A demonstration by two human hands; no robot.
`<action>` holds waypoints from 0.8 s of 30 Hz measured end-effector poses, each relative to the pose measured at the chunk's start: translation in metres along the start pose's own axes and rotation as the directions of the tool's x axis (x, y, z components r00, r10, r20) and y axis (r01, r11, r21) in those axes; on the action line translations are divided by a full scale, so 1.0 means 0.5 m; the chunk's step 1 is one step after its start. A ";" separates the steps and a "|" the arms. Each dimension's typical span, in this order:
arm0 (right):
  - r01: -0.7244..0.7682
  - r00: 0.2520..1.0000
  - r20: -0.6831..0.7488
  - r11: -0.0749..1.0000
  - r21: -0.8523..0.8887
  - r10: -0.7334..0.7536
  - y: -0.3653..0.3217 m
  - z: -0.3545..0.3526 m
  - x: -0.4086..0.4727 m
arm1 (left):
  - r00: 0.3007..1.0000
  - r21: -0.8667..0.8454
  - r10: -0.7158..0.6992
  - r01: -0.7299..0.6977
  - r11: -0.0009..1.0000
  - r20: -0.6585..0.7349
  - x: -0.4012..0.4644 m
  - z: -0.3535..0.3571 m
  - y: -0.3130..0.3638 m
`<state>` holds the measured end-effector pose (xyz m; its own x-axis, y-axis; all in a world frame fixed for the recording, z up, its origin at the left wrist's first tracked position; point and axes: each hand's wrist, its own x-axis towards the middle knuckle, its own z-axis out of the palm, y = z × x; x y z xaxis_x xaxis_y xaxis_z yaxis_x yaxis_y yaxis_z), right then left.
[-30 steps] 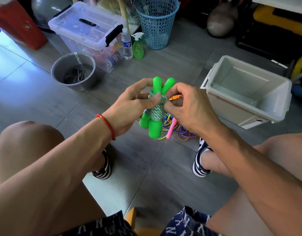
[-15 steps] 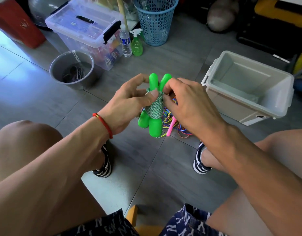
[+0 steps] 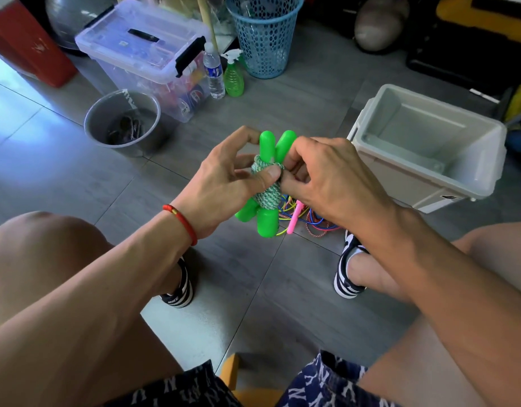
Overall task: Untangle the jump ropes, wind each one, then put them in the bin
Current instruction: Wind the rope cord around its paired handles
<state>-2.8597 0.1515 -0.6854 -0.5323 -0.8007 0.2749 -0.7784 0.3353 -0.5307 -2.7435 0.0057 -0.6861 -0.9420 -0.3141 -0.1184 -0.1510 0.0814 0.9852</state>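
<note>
While the left hand (image 3: pixel 224 183) pins the wound green jump rope (image 3: pixel 266 186) under its thumb, the right hand's (image 3: pixel 326 183) fingers (image 3: pixel 294 168) pinch its cord; remaining ropes (image 3: pixel 306 218) lie below on the floor; the bin (image 3: pixel 429 148) stands right of the fingers.

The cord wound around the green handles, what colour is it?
Green and white braided cord, seen in the head view.

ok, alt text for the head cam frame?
Both hands, left hand and right hand, hold a green-handled jump rope with its cord wound round the handles. More tangled ropes lie on the floor below, and an open grey bin stands to the right.
</note>
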 end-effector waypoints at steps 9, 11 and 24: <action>0.019 0.999 -0.046 0.999 0.044 -0.017 -0.008 -0.008 -0.005 | 0.993 -0.174 -0.114 0.118 0.978 0.030 0.003 -0.009 0.007; 0.040 0.998 -0.049 0.999 0.030 -0.038 -0.006 -0.016 -0.003 | 0.986 -0.259 -0.141 0.161 0.952 0.093 0.002 -0.016 0.010; 0.082 0.982 0.157 0.985 0.155 -0.107 -0.002 -0.037 -0.012 | 0.991 0.120 0.093 -0.104 0.987 0.098 -0.019 -0.008 0.000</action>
<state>-2.8618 0.1650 -0.6717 -0.3874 -0.8998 0.2008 -0.7588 0.1875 -0.6237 -2.7333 0.0049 -0.6845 -0.9767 -0.2111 -0.0383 -0.0871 0.2270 0.9700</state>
